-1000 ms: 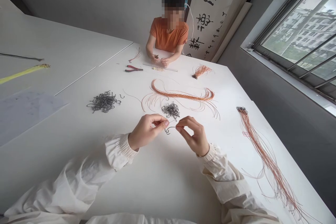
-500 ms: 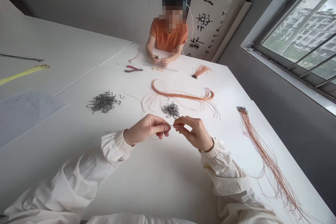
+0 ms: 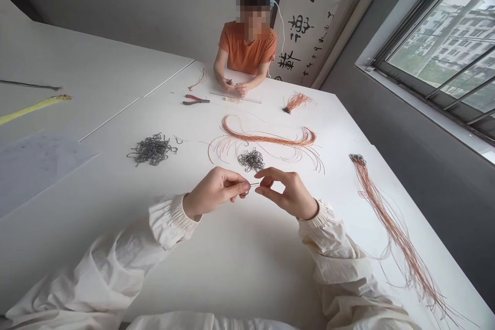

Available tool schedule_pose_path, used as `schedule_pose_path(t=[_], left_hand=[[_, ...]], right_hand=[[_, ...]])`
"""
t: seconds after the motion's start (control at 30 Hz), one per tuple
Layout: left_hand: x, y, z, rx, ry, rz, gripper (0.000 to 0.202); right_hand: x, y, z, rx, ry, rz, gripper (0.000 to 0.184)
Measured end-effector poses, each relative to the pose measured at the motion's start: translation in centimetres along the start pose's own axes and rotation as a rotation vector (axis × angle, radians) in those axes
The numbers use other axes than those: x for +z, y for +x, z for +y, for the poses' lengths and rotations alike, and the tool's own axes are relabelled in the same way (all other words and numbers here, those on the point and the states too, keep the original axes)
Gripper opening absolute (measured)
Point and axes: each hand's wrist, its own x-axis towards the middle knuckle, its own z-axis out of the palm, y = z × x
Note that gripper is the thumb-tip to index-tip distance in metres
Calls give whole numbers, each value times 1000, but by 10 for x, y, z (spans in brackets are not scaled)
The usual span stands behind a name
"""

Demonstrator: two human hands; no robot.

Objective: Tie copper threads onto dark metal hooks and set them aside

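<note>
My left hand (image 3: 217, 192) pinches a dark fishing hook (image 3: 254, 184) between thumb and fingers, with its thin shank sticking out to the right. Most of the hook is covered by the fingertips. Just right of the shank is my right hand (image 3: 290, 192), its thumb and index finger spread with a gap between them. Beyond my fingers lies a small pile of dark hooks (image 3: 252, 159). Past that, a curved bundle of orange line (image 3: 266, 139) rests on the white table (image 3: 232, 268).
A larger hook pile (image 3: 152, 149) lies to the left. Orange lines tied to hooks (image 3: 381, 209) stretch down the right side. Across the table sits a person in an orange shirt (image 3: 247, 49), near red-handled pliers (image 3: 196, 99) and a smaller orange bundle (image 3: 296, 102).
My right thumb and index finger have parted and come off the hook's shank. My left hand keeps its pinch in nearly the same place.
</note>
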Motion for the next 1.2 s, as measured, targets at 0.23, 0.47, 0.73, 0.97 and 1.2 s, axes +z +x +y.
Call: schedule_pose_path(t=[0.23, 0.47, 0.73, 0.97, 1.2], left_hand=[[3, -3, 3, 55, 66, 97, 29], [4, -3, 4, 69, 54, 124, 28], [7, -5, 6, 117, 117, 161, 27], [10, -6, 3, 167, 200, 165, 25], [12, -7, 6, 185, 212, 187, 26]], right_hand=[[1, 1, -2, 64, 125, 24, 15], [-1, 2, -1, 45, 153, 33, 14], [0, 2, -1, 47, 185, 55, 14], [7, 3, -3, 54, 175, 35, 14], [7, 3, 1, 106, 229, 36, 20]])
